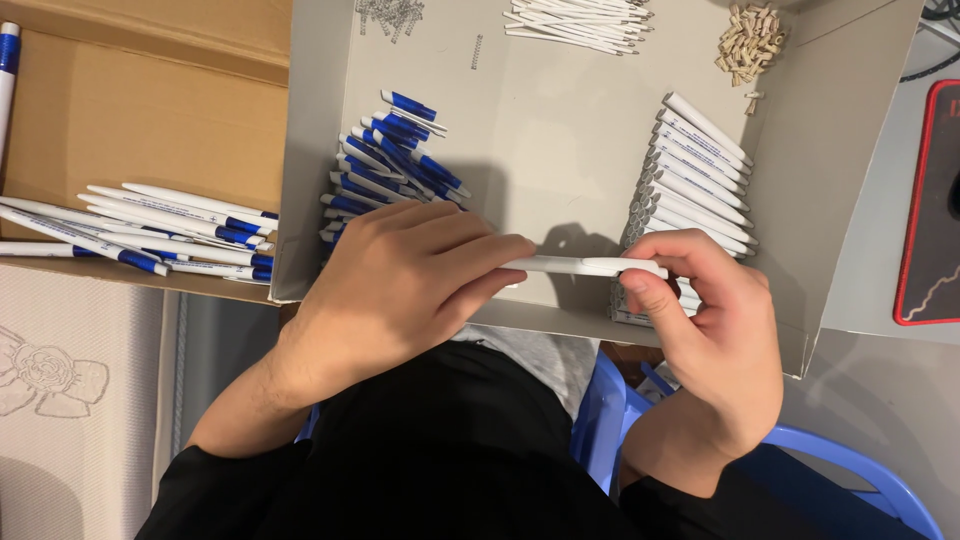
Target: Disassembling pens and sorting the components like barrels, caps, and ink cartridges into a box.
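1. The middle of the grey tray floor is bare: a wide lane runs between the blue pen parts on its left side and the white barrels on its right side.
2. The far end is crowded by white refills, springs and tan pieces.
3. Both hands, joined by a white barrel, block the tray's near edge.
4. The cardboard box on the left has open floor beyond its finished pens.

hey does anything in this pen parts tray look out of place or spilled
Only small strays: one spring lies alone on the tray, apart from the spring pile, and a tan piece sits just below its heap. Nothing looks damaged.
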